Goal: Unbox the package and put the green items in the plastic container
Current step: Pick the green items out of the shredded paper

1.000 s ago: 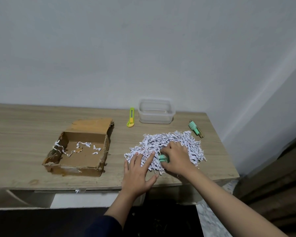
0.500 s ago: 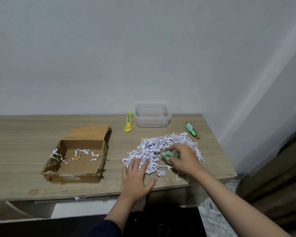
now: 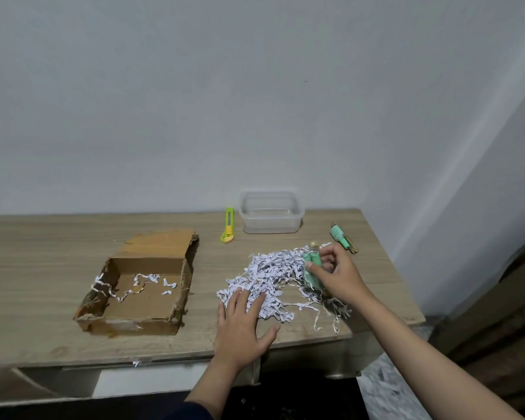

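My right hand [image 3: 337, 275] grips green cylindrical items [image 3: 312, 266], raised slightly above the right side of a pile of shredded white paper [image 3: 270, 272]. My left hand [image 3: 241, 324] lies flat with spread fingers, pressing on the pile's near left edge. Another green item [image 3: 340, 236] lies on the table to the right, beyond the pile. The clear plastic container [image 3: 271, 212] stands at the back by the wall. The opened cardboard box [image 3: 140, 286] sits to the left with a few paper strips inside.
A green and yellow utility knife [image 3: 228, 225] lies just left of the container. The wooden table [image 3: 43, 253] ends close on the right, where a dark wooden piece [image 3: 503, 298] stands. Loose shreds hang near the front edge.
My right hand has pulled the green items out of the shredded paper and lifted them up and to the right. My left hand stays pressed on the pile.
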`<action>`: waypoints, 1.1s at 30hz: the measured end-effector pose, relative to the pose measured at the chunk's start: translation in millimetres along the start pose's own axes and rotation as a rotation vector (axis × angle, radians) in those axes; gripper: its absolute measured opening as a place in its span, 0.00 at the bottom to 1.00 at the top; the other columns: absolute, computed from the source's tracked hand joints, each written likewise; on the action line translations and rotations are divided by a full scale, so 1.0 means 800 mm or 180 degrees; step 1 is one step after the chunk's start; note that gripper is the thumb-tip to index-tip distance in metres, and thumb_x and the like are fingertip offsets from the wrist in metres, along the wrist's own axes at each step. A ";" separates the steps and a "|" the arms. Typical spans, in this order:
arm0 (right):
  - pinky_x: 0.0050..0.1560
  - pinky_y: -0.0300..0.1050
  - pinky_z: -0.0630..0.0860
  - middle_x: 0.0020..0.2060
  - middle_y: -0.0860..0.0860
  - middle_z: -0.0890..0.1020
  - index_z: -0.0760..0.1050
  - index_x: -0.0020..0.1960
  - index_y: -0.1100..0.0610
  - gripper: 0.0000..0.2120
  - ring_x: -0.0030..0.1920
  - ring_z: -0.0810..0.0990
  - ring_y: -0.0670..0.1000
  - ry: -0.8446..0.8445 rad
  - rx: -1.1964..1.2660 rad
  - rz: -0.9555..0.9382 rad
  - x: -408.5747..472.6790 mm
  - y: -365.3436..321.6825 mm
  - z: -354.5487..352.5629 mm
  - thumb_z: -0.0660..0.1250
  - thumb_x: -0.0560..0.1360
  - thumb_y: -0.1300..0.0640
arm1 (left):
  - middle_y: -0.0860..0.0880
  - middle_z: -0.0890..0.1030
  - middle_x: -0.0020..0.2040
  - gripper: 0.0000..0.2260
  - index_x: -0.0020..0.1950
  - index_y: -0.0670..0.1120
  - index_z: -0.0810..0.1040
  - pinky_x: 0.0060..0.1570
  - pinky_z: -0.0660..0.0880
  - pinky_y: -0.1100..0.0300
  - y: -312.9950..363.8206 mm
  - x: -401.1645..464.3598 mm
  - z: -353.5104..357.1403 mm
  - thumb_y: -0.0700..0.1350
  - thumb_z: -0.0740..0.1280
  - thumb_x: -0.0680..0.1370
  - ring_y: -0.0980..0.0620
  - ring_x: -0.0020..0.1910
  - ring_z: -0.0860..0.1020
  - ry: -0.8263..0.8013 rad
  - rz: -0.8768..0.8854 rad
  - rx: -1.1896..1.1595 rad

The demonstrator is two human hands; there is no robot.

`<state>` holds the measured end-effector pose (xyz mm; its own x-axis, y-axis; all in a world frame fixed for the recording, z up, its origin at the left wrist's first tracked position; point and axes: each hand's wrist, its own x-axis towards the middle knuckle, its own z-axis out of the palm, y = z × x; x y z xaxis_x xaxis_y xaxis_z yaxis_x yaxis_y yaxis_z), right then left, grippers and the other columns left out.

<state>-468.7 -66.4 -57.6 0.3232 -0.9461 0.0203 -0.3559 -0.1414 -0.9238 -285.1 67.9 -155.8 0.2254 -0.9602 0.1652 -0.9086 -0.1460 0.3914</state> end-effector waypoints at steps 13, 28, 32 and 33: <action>0.37 0.36 0.69 0.41 0.46 0.79 0.78 0.49 0.50 0.22 0.38 0.76 0.44 -0.0271 -0.0348 -0.0122 0.004 -0.001 0.005 0.79 0.59 0.46 | 0.56 0.51 0.77 0.21 0.63 0.66 0.69 0.69 0.40 0.44 0.017 -0.006 -0.026 0.60 0.66 0.71 0.52 0.75 0.45 0.0495 -0.0076 -0.1092; 0.51 0.43 0.76 0.48 0.47 0.78 0.79 0.53 0.48 0.28 0.49 0.77 0.46 -0.0485 -0.0957 -0.0512 0.004 -0.005 0.007 0.81 0.54 0.44 | 0.46 0.82 0.30 0.03 0.40 0.41 0.81 0.32 0.75 0.61 0.081 0.080 -0.080 0.35 0.71 0.72 0.52 0.28 0.78 -0.0602 -0.1668 -0.4046; 0.49 0.43 0.75 0.47 0.47 0.78 0.79 0.52 0.48 0.28 0.48 0.77 0.46 -0.0477 -0.1079 -0.0531 0.006 -0.002 0.002 0.80 0.55 0.43 | 0.49 0.81 0.29 0.05 0.38 0.44 0.81 0.31 0.75 0.66 0.071 0.086 -0.081 0.35 0.72 0.72 0.55 0.29 0.77 -0.0249 -0.1542 -0.3795; 0.49 0.42 0.75 0.47 0.46 0.78 0.79 0.52 0.48 0.28 0.48 0.77 0.46 -0.0482 -0.1087 -0.0524 0.007 -0.001 0.001 0.80 0.55 0.43 | 0.50 0.80 0.28 0.06 0.37 0.44 0.81 0.30 0.74 0.67 0.068 0.087 -0.081 0.35 0.71 0.72 0.54 0.29 0.76 -0.0115 -0.1540 -0.3659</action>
<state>-466.1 -71.1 -57.3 0.5164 -0.8529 0.0772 -0.5512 -0.4000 -0.7323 -296.2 8.9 -64.2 0.4242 -0.8747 -0.2343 0.1026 -0.2107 0.9722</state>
